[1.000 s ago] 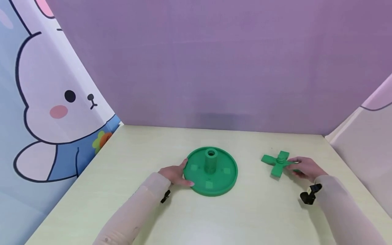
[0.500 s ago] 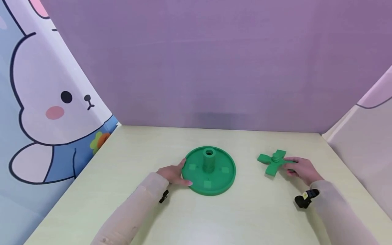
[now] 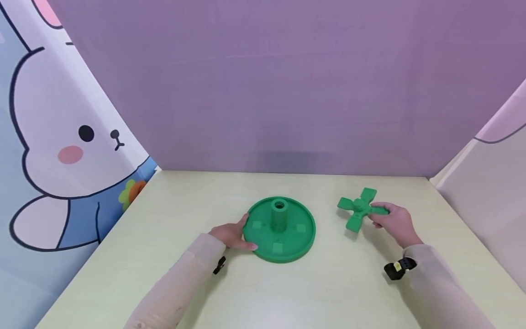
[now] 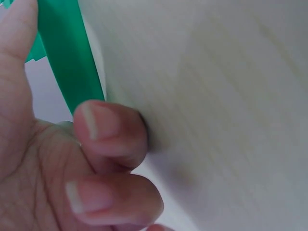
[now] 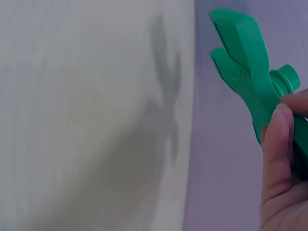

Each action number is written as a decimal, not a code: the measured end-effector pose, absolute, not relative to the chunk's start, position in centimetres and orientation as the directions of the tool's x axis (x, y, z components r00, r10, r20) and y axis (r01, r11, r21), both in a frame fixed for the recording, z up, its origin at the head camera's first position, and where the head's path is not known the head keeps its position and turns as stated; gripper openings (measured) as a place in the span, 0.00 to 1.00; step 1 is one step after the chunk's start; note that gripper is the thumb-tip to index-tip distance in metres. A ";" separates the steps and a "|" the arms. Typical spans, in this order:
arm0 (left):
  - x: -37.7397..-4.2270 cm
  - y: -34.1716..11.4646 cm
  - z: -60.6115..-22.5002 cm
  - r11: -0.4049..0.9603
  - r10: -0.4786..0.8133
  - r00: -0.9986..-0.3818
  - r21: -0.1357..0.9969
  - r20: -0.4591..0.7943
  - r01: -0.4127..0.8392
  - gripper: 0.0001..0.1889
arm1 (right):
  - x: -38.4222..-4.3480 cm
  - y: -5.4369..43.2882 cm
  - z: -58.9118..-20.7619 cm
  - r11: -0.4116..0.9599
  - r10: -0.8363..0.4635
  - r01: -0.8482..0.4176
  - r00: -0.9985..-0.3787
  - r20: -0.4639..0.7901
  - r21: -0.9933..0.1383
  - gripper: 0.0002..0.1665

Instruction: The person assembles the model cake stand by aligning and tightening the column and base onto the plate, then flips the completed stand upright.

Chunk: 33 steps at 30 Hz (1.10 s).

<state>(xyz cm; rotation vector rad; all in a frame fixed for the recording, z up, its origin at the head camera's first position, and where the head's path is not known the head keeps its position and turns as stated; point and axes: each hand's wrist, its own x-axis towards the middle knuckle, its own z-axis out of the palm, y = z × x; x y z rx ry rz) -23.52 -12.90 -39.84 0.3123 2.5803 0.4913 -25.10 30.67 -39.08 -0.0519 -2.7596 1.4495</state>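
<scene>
A round green tray-like base (image 3: 263, 251) with a raised rim and a hollow upright post (image 3: 279, 215) lies on the table. My left hand (image 3: 231, 235) holds its left edge, thumb over the rim; in the left wrist view two curled fingertips (image 4: 103, 122) show beside the green rim (image 4: 72, 53). To the right, my right hand (image 3: 392, 221) pinches one arm of a green four-armed cross piece (image 3: 359, 207) with a round knob at its centre. The right wrist view shows this cross piece (image 5: 248, 62) held above the table, its knob (image 5: 285, 79) near the fingers.
The pale table (image 3: 308, 292) ends at a purple backdrop (image 3: 287, 91). A rabbit-print sheet (image 3: 61, 119) stands along the left side, and a light sheet (image 3: 493, 196) borders the right. Each wrist wears a small black camera.
My right hand has lifted the cross piece off the table and moved it a little left, tilting it. The left hand and the round base stay in place, apart from a slight view shift.
</scene>
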 end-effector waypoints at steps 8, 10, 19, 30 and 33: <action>-23.3 -13.0 -39.6 0.910 0.307 -0.854 0.391 -0.420 0.135 0.56 | -24.7 28.7 -38.3 0.635 0.073 -0.071 -0.986 0.151 -0.769 0.26; -23.3 -13.0 -39.6 0.909 0.308 -0.855 0.395 -0.418 0.134 0.56 | -24.6 28.1 -38.2 0.662 0.066 -0.092 -0.981 0.181 -0.744 0.24; -23.5 -13.1 -40.0 0.907 0.303 -0.854 0.402 -0.422 0.123 0.56 | -24.8 25.5 -38.1 0.677 0.026 -0.178 -0.964 0.265 -0.714 0.21; -23.9 -13.1 -40.6 0.908 0.303 -0.858 0.398 -0.415 0.128 0.56 | -25.8 22.7 -38.0 0.669 0.005 -0.202 -0.961 0.276 -0.715 0.21; -24.0 -13.0 -40.4 0.911 0.297 -0.859 0.393 -0.416 0.125 0.56 | -26.0 22.0 -38.0 0.673 -0.005 -0.227 -0.953 0.303 -0.704 0.21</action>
